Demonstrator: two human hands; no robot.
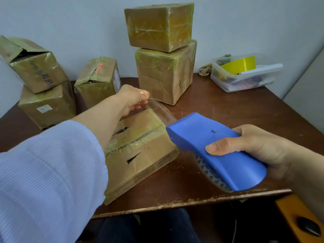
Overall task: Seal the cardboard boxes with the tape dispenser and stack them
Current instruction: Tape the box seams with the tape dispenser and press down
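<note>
unreadable print point(148, 172) on near box point(140, 149)

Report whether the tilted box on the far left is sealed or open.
Open. The tilted box has end flaps gaping apart over a dark gap.

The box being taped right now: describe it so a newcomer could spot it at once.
On the brown table, look near the front edge, before the tall two-box stack. The box lies flat under clear tape stretched from the left hand to the blue tape dispenser in the right hand. Unlike its neighbours, it is low, wide and has dark tears in its top.
</note>
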